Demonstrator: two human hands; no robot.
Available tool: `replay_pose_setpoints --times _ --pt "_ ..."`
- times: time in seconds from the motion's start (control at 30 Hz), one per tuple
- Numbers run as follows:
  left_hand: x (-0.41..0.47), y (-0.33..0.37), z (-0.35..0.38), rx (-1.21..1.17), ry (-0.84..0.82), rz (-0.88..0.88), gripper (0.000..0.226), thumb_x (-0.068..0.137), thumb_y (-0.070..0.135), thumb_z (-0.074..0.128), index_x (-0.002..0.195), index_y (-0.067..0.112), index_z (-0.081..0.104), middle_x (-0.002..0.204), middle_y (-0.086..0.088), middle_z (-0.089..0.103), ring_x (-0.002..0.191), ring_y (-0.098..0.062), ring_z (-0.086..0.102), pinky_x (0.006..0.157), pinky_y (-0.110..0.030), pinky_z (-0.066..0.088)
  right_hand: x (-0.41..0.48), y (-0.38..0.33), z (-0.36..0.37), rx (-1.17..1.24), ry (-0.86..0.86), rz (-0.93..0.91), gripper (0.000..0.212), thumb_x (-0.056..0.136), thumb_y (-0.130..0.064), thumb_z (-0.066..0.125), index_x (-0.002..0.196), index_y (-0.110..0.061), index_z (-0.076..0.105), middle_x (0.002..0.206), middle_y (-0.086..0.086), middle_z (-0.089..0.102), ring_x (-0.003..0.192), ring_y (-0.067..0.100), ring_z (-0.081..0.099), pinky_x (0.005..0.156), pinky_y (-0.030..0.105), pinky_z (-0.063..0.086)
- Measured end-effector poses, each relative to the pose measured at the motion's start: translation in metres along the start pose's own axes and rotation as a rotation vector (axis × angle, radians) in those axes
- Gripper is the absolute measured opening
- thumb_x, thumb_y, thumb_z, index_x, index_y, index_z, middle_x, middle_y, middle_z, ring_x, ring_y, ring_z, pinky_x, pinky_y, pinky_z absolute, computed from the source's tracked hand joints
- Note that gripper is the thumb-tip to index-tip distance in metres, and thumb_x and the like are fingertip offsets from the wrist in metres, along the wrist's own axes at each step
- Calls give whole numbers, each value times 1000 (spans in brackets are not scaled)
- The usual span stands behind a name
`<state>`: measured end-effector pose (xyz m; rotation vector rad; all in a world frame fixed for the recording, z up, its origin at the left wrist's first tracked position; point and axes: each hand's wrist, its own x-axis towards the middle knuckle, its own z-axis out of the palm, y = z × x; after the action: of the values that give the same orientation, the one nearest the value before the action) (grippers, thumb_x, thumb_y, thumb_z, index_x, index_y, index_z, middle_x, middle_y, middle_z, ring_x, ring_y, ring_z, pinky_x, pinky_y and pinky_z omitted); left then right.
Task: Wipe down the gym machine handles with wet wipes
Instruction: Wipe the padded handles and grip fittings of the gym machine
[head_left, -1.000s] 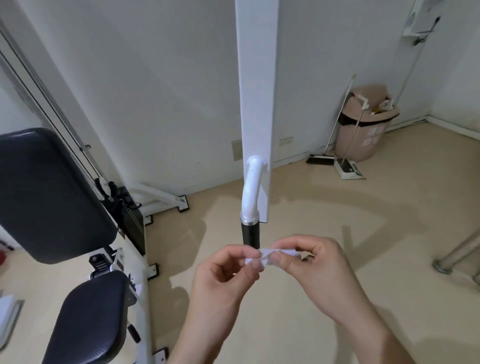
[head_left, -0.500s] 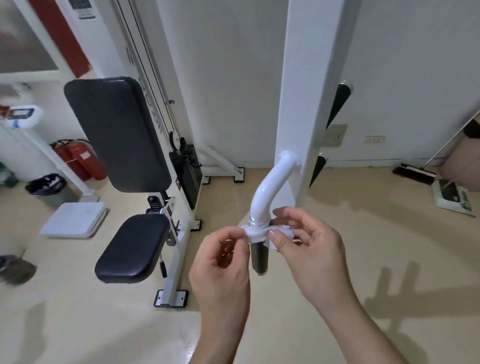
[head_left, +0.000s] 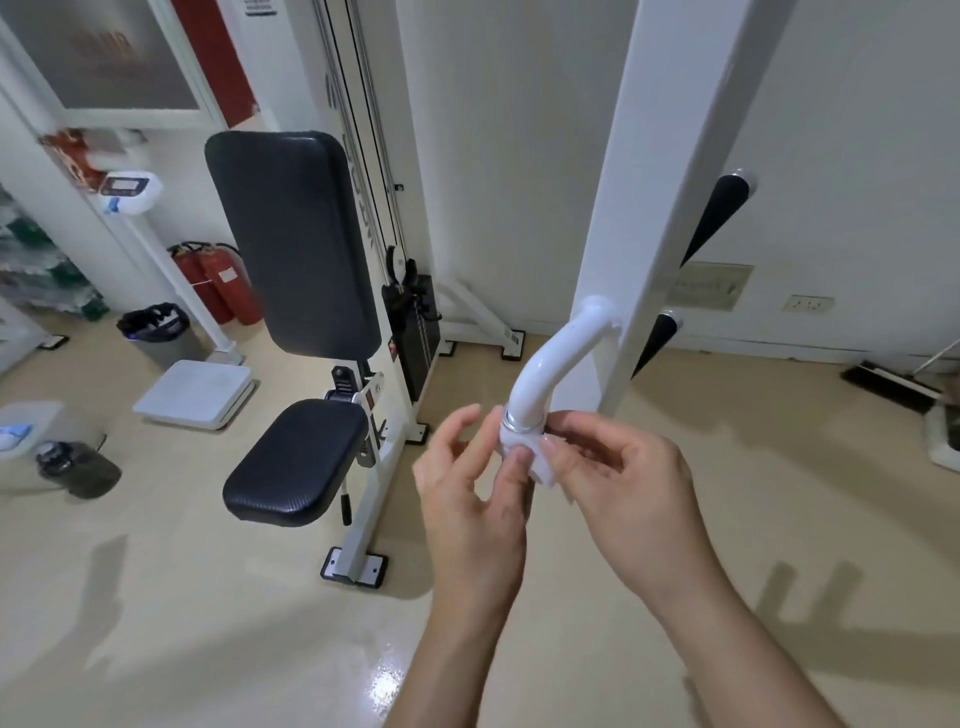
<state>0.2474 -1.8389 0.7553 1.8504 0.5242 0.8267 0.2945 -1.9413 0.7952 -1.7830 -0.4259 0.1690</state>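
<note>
Wet wipe (head_left: 540, 467) is wrapped round the white handle (head_left: 550, 364), just under its metal collar. Right grip (head_left: 628, 483) pinches it there. Left grip (head_left: 470, 499) has a thumb on it, fingers blurred, so I can't tell if it's pinching. The handle's lower end is hidden behind both.

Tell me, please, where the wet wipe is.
Head view, centre: the wet wipe wraps the handle below its collar, between left hand and right hand.
</note>
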Motion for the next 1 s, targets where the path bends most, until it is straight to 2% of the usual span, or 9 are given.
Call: replay_pose_setpoints --times 0.1,0.2,0.27,0.33,0.43,0.53,0.63,0.8,1.0 --pt "5 -5 -4 70 -84 25 36 90 40 47 123 35 62 112 12 48 110 -15 46 91 -15 39 3 -7 6 24 40 -10 7 83 -17 70 88 -21 72 78 -5 74 76 11 70 75 30 57" --pt "0 1 0 -4 -46 43 41 87 35 63 125 22 61 106 10 54 97 -5 53 78 -13 46 5 -8 12 -9 125 -35 16 80 -9 72 86 -22 67 79 -7 73 76 9 71 78 38 58" --pt "-1 3 2 -59 52 13 32 81 21 73 113 22 67 94 10 66 83 -3 59 71 -10 46 2 -8 15 17 195 -42 28 79 -6 72 86 -28 58 82 -6 73 75 11 71 77 41 58" --pt "4 4 0 -171 96 -81 25 76 13 78 95 25 70 79 9 69 71 -6 63 67 -20 51 -2 -8 19 24 231 -69 35 82 -6 70 90 -33 48 86 -6 74 76 12 72 78 43 57" --pt "5 2 0 -410 74 -189 22 73 -2 76 77 18 69 77 6 73 69 -8 67 64 -21 52 -6 -11 20 -182 237 -242 44 87 -7 61 107 -40 40 87 -13 74 77 8 70 75 36 55" --pt "2 -1 0 -296 106 63 15 77 5 72 75 20 69 92 14 74 75 -10 68 68 -25 53 0 -17 15 -436 166 -390 60 89 -10 50 137 -43 34 80 -7 68 70 17 62 67 28 48" --pt "1 -17 2 -46 137 371 5 82 15 64 83 19 64 100 12 69 76 -12 67 64 -29 54 12 -22 6 -587 118 -457 49 86 -16 39 131 -26 56 69 -9 50 63 15 48 60 26 40" --pt "0 -25 -1 -44 120 299 2 78 19 63 78 21 63 95 20 65 67 -5 60 58 -31 51 17 -28 -1 -552 20 -349 53 86 -2 51 125 -36 59 72 0 68 70 21 63 67 32 47" --pt "3 -20 6 -90 161 336 15 78 4 73 76 16 64 102 2 72 77 -13 66 64 -19 51 20 -28 -3 -388 -24 -268 54 85 -1 56 122 -40 61 79 -5 71 74 16 65 76 29 53"
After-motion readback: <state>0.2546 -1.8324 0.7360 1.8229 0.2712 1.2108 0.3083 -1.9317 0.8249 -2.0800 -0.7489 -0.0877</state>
